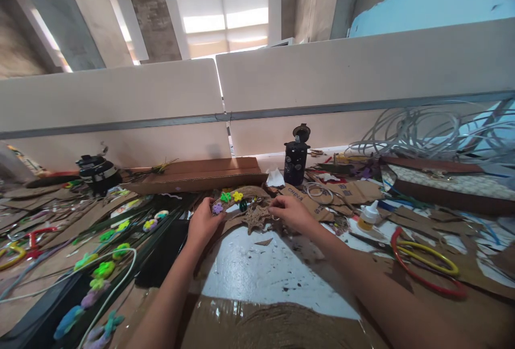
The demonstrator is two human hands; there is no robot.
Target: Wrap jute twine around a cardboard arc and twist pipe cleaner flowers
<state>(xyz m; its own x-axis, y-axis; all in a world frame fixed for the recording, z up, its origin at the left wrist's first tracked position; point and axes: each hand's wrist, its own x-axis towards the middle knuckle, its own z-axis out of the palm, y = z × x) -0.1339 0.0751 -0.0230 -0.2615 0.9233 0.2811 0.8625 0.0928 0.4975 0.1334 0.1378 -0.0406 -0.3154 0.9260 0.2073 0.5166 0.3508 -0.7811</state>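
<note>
My left hand (pixel 203 223) curls its fingers round the left end of a curved cardboard piece (pixel 245 193) that carries small coloured flower shapes (pixel 227 197) in purple, green and yellow. My right hand (pixel 290 212) rests at the piece's right end, fingers pinched over a brown star-shaped twine ornament (pixel 257 216). Both forearms reach in from the bottom of the view across a white table surface (pixel 265 268).
A dark bottle (pixel 296 158) with its lid flipped up stands behind the hands. A small glue bottle (pixel 367 216), red and yellow rings (pixel 428 266) and cardboard scraps lie right. Coloured flower strings (pixel 102 268) and a black pot (pixel 96 173) sit left. White dividers (pixel 322 80) close the back.
</note>
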